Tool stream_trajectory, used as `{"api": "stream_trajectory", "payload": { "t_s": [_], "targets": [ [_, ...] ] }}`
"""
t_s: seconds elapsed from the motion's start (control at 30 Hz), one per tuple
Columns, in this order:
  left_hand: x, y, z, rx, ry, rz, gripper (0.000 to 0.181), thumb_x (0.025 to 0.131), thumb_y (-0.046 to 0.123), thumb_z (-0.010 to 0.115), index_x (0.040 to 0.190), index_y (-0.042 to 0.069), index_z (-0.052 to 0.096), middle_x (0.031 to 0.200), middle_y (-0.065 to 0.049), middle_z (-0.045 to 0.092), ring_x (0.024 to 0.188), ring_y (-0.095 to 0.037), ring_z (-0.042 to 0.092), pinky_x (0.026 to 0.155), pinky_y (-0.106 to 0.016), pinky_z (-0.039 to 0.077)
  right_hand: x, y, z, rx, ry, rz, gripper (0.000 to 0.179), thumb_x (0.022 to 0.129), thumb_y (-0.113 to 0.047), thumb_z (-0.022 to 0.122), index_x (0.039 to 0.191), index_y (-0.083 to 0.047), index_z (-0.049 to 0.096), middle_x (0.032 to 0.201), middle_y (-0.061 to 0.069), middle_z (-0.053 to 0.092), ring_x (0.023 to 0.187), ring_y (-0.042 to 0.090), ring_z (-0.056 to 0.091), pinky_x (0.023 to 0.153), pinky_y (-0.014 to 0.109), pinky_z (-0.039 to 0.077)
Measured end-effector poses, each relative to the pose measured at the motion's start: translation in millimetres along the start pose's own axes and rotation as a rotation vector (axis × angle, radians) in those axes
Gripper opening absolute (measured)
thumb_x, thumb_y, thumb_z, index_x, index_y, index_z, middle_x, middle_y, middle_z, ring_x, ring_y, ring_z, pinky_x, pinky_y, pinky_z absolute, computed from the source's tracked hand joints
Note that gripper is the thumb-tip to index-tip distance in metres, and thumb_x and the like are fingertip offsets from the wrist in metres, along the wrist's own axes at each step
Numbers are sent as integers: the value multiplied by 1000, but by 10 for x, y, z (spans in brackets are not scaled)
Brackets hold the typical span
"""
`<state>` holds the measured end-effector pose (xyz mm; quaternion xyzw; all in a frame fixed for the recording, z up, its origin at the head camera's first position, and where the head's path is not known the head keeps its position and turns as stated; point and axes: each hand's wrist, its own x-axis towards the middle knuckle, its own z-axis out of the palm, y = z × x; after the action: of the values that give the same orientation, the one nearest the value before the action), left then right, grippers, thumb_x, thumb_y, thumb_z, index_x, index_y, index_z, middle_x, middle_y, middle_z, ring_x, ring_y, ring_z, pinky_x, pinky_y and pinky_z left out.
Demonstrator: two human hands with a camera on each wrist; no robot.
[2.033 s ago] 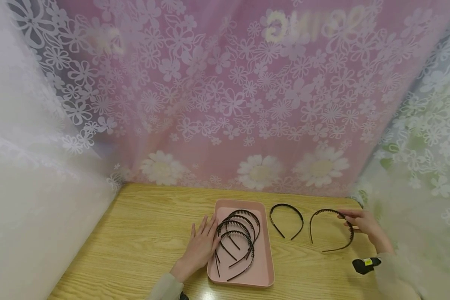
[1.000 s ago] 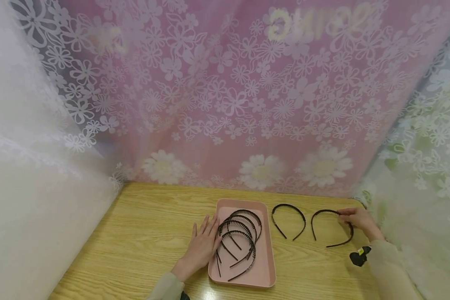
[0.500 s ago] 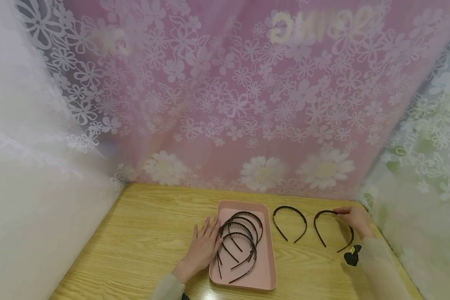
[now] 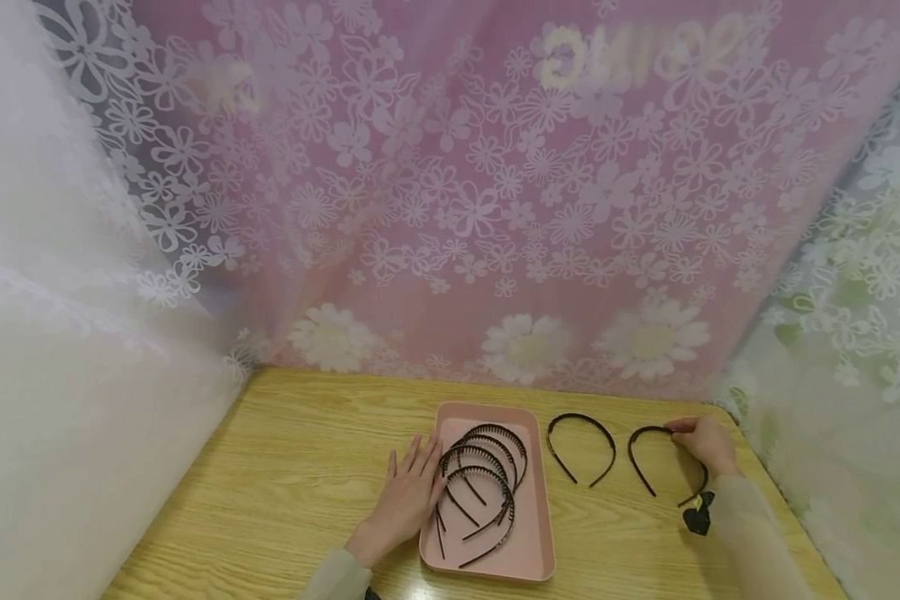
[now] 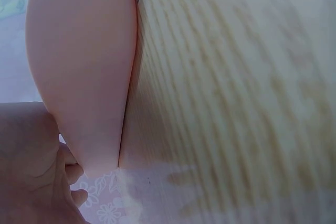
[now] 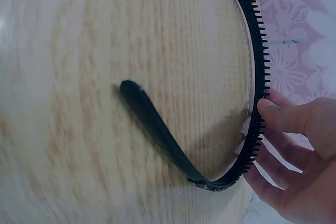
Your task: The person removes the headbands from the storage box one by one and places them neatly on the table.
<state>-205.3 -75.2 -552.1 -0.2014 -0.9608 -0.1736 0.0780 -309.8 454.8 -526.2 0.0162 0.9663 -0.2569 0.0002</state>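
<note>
At the right of the table, my right hand [image 4: 708,444] pinches the top of a black toothed headband [image 6: 255,66] between thumb and fingers. Its two ends point toward me, close over the wood. Just left of it lies a second black headband [image 4: 581,417], curved side away from me. My left hand [image 4: 405,496] rests with straight fingers along the left rim of a pink tray [image 4: 528,533]. Inside the tray several black headbands [image 4: 487,473] overlap one another. In the left wrist view, that hand touches the tray's outer side wall [image 5: 84,66].
The wood-grain table [image 4: 307,467] reaches back to a pink floral curtain [image 4: 420,208]. A white sheet [image 4: 82,375] hangs along the left side and a white-green floral sheet [image 4: 855,375] along the right. A black wrist strap [image 4: 697,515] sits at the right sleeve.
My right hand has turned the held headband so its ends now point toward me, lining up with the one beside it. The left hand stays on the tray rim.
</note>
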Motion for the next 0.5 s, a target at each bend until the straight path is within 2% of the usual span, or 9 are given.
{"api": "stream_trajectory", "payload": {
  "t_s": [0.23, 0.4, 0.5],
  "targets": [
    [3, 20, 5, -3, 6, 5, 55, 108, 27, 48, 156, 2, 37, 164, -12, 32, 152, -39, 25, 116, -69, 21, -62, 10, -21, 25, 25, 7, 30, 101, -13, 60, 121, 7, 69, 121, 34, 64, 105, 55, 59, 85, 63, 48],
    [-8, 13, 15, 5, 22, 14, 55, 108, 26, 50, 155, 1, 38, 163, -13, 34, 151, -39, 27, 115, -69, 23, -119, -40, -40, 93, 111, -34, 35, 105, -18, 57, 126, 9, 66, 130, 38, 56, 110, 57, 56, 86, 65, 49],
    [-18, 14, 4, 12, 37, 22, 54, 107, 25, 51, 154, 0, 40, 162, -14, 36, 149, -41, 29, 114, -70, 24, -143, -83, -45, 103, 167, -60, 37, 106, -21, 56, 126, 9, 66, 131, 38, 56, 108, 55, 59, 84, 64, 50]
  ]
}}
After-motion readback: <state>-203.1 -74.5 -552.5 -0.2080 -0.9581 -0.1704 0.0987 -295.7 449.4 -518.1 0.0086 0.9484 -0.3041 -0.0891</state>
